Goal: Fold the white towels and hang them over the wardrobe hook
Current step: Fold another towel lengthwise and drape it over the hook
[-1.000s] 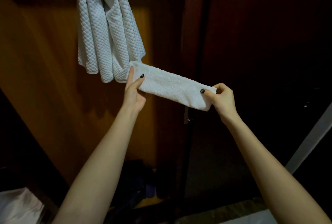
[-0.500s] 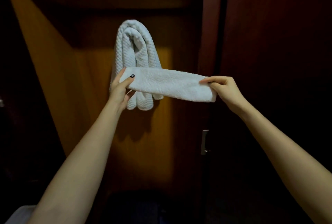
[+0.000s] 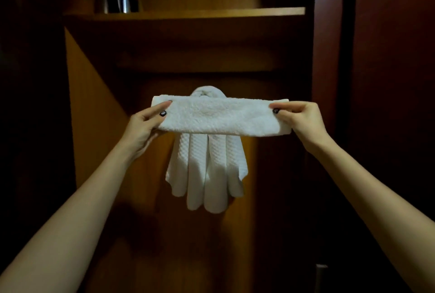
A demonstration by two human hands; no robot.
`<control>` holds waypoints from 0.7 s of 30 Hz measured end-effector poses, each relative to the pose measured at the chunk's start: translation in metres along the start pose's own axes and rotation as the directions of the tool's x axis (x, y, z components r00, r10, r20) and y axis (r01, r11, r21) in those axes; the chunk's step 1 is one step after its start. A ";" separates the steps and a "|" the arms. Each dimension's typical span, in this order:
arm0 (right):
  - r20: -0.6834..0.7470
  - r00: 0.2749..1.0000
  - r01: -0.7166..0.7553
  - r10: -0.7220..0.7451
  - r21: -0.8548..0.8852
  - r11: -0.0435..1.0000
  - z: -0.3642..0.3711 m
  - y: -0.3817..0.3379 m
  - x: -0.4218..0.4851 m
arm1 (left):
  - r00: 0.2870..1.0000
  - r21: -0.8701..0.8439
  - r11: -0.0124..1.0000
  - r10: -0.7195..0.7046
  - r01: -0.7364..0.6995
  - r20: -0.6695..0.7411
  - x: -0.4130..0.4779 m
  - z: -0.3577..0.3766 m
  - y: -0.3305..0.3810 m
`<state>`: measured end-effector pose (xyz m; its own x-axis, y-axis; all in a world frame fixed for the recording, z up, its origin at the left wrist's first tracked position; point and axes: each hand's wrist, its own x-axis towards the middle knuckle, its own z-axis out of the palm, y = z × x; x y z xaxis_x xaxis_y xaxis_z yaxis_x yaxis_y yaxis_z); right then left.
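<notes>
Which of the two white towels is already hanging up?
The waffle-textured towel, draped inside the wardrobe. The smoother folded towel is held level between the left hand and right hand.

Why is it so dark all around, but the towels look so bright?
In the head view, light falls only on the middle: the folded towel and the hanging towel glow white, the wood panel shows orange, the shelf above is dimmer, and both sides sink into black.
</notes>
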<state>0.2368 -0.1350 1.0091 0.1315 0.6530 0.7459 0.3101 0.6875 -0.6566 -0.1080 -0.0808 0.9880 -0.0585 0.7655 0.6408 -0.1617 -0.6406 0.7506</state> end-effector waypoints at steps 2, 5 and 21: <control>0.003 1.000 0.020 -0.021 0.016 1.000 0.016 0.002 0.025 | 0.999 0.025 0.999 0.038 -0.037 -0.026 0.027 -0.011 0.002; 0.109 0.994 -0.026 0.020 0.049 0.998 0.041 0.013 0.056 | 0.995 0.038 0.996 0.078 -0.076 -0.061 0.068 -0.026 0.002; -0.051 0.950 -0.285 0.307 0.259 0.923 0.108 0.094 0.238 | 0.985 0.006 0.985 -0.173 0.172 0.030 0.264 -0.062 -0.059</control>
<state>0.1957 0.1192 1.1132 0.2687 0.8155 0.5126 0.0050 0.5310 -0.8473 -0.1745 0.1633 1.1027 -0.0001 0.8624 0.5062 -0.1638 -0.4994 0.8508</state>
